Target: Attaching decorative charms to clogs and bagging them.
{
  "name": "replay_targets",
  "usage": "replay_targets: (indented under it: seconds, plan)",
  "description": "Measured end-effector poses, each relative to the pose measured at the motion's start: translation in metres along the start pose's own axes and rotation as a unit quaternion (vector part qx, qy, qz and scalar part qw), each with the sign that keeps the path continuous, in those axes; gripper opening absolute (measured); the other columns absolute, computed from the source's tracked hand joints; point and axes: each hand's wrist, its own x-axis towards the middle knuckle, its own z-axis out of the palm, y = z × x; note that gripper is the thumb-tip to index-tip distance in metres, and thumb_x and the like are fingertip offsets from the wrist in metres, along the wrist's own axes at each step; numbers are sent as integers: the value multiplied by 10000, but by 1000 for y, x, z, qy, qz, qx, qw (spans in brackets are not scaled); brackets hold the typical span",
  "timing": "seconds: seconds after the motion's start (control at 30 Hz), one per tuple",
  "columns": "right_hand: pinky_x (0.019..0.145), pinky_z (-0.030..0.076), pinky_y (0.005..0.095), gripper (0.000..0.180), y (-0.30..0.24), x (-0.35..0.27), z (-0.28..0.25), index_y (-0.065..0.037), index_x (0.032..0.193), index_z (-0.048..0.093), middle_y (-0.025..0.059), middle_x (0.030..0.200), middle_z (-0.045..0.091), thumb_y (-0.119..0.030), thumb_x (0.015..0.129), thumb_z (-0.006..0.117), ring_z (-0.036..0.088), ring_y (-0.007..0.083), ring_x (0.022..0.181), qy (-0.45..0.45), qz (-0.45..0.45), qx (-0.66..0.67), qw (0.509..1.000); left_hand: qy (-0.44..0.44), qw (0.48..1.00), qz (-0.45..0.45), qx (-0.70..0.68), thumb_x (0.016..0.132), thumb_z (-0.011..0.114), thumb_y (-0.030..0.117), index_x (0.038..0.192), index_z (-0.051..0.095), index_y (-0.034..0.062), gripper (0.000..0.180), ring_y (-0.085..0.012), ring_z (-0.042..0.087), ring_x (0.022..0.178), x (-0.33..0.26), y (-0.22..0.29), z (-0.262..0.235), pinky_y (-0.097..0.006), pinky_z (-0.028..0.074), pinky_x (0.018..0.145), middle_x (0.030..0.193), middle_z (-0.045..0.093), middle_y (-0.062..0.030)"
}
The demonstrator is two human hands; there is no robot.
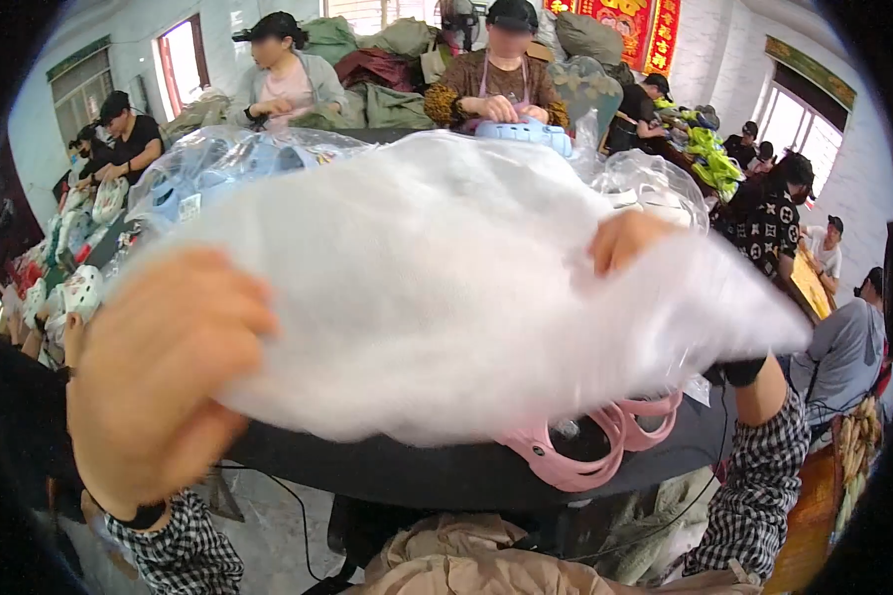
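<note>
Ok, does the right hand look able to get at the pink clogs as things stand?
Probably not straight away: the right hand grips the white sheet, which hides part of the pink clogs from this view. Their near ends, though, look uncovered.

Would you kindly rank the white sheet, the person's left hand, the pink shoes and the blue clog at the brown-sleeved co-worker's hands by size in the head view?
1. White sheet
2. Left hand, enlarged by nearness
3. Pink shoes, partly covered
4. Blue clog, farther away
</note>
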Motion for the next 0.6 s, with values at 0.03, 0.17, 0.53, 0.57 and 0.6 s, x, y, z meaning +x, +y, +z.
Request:
replay_targets:
  seconds: [0.03,0.17,0.53,0.57,0.6]
  plan:
    - [866,537,394,330,14,-26,0,-29,1083,671,113,1014,688,-170,799,760,678,318,977,-58,29,-3,998,-14,999,18,-38,720,712,78,905,624,51,207,-312,683,997,-3,1,26,-489,513,990,1036,688,-116]
    - [964,520,437,321,19,-67,22,-63,1093,701,134,1143,702,-178,799,757,659,357,1101,-204,3,72,976,-219,961,76,-149,776,673,126,980,619,55,222,-302,680,914,2,13,62,-415,564,874,948,668,-112]
    - [665,482,298,257,-16,-134,44,40,1027,680,28,806,673,-196,1029,576,580,102,741,51,365,226,902,-239,722,-209,-614,1059,494,445,1338,534,35,497,-246,721,878,32,-30,154,-348,556,775,1044,733,-141]
    - [665,482,298,257,-20,-127,41,40,1027,680,28,806,673,-196,1029,576,580,102,741,52,360,226,904,-236,726,-209,-612,1059,494,445,1338,534,35,497,-246,721,878,23,-42,168,-348,556,775,1044,733,-141]
    - [638,456,283,290,-21,-119,38,42,1001,673,-3,793,632,-223,1045,563,538,69,736,44,406,216,887,-190,563,-228,-771,1043,429,551,1389,503,24,635,-254,690,1010,10,-57,182,-370,537,879,1163,699,-151]
